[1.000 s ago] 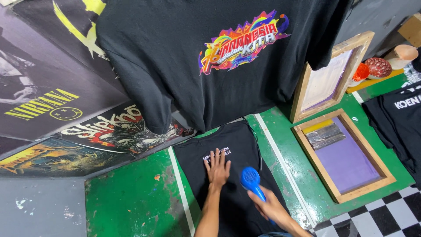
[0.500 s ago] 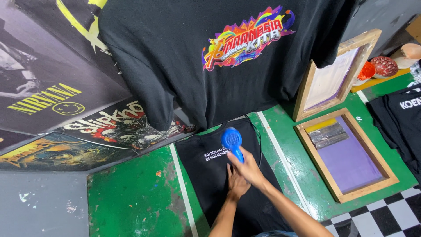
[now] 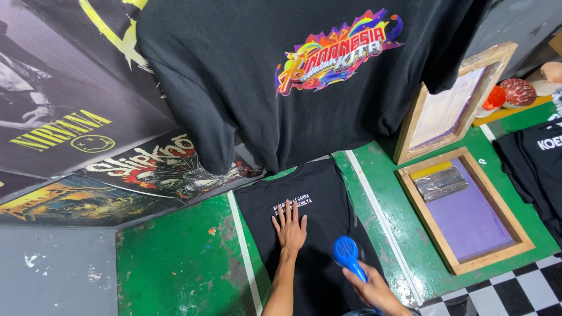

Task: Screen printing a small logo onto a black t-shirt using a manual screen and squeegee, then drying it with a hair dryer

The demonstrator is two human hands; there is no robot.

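While my left hand [image 3: 290, 229] lies flat, fingers spread, on the black shirt [image 3: 319, 202], its white print [image 3: 292, 203] sits just beyond my fingertips; my right hand [image 3: 374, 289], nearer me, grips the blue tool [image 3: 346, 254], head pointing up the shirt.

1. You are looking down on a green work table [image 3: 175, 269], its paint scuffed and chipped, crossed by white painted lines [image 3: 243, 257].
2. At your lower right the floor [image 3: 515, 292] shows black-and-white checks.
3. To your left a grey wall [image 3: 52, 275] carries paint flecks, and band posters [image 3: 88, 140] lean above it — dark prints with yellow and white lettering.
4. Overhead hangs a black shirt [image 3: 234, 70] with a bright multicoloured print.
5. On your right lie two wooden screen frames [image 3: 468, 210] — one flat with purple mesh, one propped upright behind it.
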